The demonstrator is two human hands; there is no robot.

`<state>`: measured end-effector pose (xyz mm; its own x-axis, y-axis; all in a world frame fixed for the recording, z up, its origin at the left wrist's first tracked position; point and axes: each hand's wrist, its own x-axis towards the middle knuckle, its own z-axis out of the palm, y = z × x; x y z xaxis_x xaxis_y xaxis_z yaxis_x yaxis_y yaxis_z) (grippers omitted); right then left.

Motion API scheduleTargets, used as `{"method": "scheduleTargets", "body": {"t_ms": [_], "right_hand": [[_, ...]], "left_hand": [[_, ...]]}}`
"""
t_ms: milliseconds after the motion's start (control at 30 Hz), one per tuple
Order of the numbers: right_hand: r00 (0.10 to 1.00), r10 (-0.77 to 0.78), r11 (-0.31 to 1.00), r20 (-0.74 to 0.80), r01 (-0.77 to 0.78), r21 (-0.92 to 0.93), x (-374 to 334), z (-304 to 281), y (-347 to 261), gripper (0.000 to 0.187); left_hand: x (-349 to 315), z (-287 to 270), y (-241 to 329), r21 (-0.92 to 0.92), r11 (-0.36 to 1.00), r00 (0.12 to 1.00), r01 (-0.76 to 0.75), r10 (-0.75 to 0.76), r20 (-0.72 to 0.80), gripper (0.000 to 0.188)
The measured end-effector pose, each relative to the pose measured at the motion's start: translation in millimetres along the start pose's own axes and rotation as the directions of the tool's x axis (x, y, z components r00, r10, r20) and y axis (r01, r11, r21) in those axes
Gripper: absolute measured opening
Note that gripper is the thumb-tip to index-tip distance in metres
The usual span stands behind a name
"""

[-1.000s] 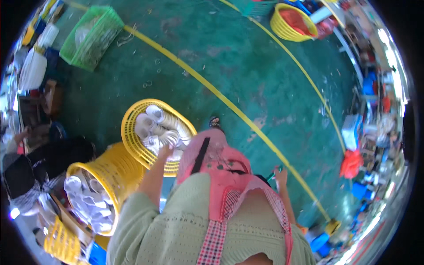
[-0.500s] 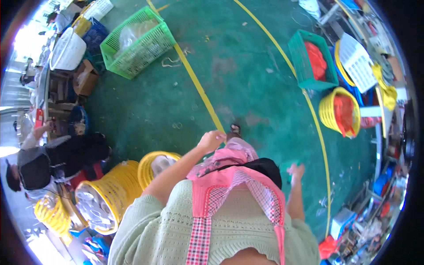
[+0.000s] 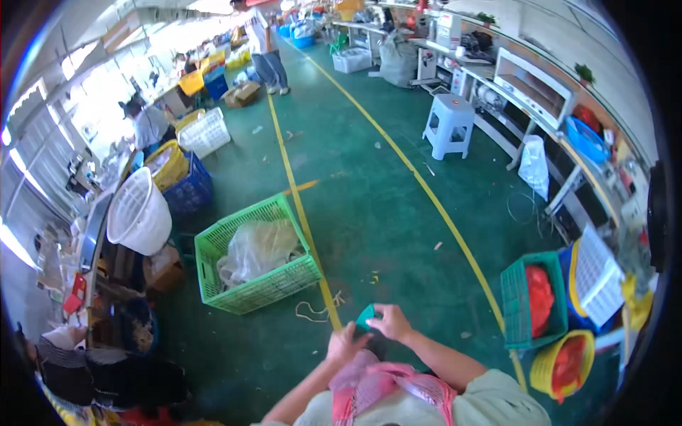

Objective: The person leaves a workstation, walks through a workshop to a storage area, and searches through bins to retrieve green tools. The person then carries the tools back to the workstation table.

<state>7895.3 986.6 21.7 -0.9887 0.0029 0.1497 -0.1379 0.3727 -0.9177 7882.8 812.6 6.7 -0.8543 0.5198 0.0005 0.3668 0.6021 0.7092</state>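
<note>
In front of my body, both hands are raised close together. Between them is a small teal-green piece (image 3: 365,316), flat and pointed at the top; its kind cannot be made out. My right hand (image 3: 391,323) pinches it from the right with thumb and fingers. From the lower left my left hand (image 3: 345,343) meets its lower end, fingers curled, and seems to grip it too. Beneath my hands shows the pink apron (image 3: 366,383) over my light green top.
A bright green crate (image 3: 259,280) holding clear plastic bags stands ahead left. At right are a dark green crate (image 3: 513,305) and a yellow basket (image 3: 543,366), both with red contents. Beyond are a light blue stool (image 3: 452,124) and a standing person (image 3: 266,53). Another person (image 3: 106,373) works at left.
My hands, apart and low at my sides before, have come together around the teal-green piece. The view has tilted up, and the bright green crate is nearer.
</note>
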Motion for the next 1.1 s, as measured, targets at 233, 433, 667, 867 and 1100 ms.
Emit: {"method": "scheduleTargets", "body": {"t_ms": [233, 433, 667, 867, 1100], "right_hand": [[0.854, 0.412, 0.859, -0.319, -0.246, 0.449, 313.6, -147.6, 66.3, 0.012], [0.814, 0.463, 0.828, -0.35, -0.256, 0.499, 597.7, -270.2, 203.2, 0.021], [0.965, 0.178, 0.93, -0.191, -0.102, 0.352, 993.9, -321.5, 246.5, 0.028], [0.957, 0.121, 0.992, -0.264, -0.127, -0.007, 1309.0, -364.6, 421.1, 0.027], [0.095, 0.682, 0.275, -0.725, -0.952, 0.135, 1424.6, -506.7, 570.1, 0.026]], "left_hand": [[327.1, -70.6, -72.0, -0.064, 0.987, 0.973, 0.147, -0.132, 0.191, 0.033], [624.2, -116.2, -181.9, -0.067, 0.885, 0.887, 0.46, -0.462, -0.003, 0.028], [847.8, -212.1, -306.2, 0.186, 0.69, 0.701, 0.699, -0.713, 0.012, 0.031], [1182.1, -233.8, -418.7, 0.116, 0.72, 0.725, 0.684, -0.653, -0.221, 0.024], [1683.7, -408.2, -435.2, 0.08, 0.907, 0.874, 0.414, -0.371, -0.314, 0.016]]}}
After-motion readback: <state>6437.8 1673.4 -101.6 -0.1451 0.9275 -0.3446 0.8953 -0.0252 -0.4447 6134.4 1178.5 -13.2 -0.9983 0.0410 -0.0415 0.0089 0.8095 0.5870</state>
